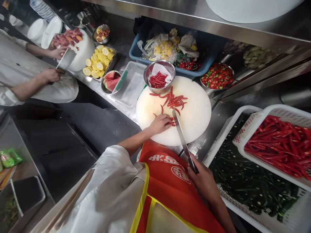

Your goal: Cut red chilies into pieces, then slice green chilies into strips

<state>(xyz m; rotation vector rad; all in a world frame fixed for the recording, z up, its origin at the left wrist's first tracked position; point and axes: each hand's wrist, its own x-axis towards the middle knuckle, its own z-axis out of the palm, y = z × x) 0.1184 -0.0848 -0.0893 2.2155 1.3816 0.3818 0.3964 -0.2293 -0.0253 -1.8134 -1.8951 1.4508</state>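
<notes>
L hand (160,124) rests on the white board (196,106), fingers curled close tog., pinning a few red chilies (172,123) against it, prob. so they don't roll under the blade. R hand (200,174) has its fingers wrapped round the handle of the knife (181,131), blade just beside the L fingers; can't tell if the edge touches the board. Loose pods (172,101) lie just beyond, prob. for easy reach. Steel bowl (159,91) w/ more red chilies stands at the far edge, likely to stay handy; white basket (243,149) of them sits to R, prob. to save board space.
</notes>
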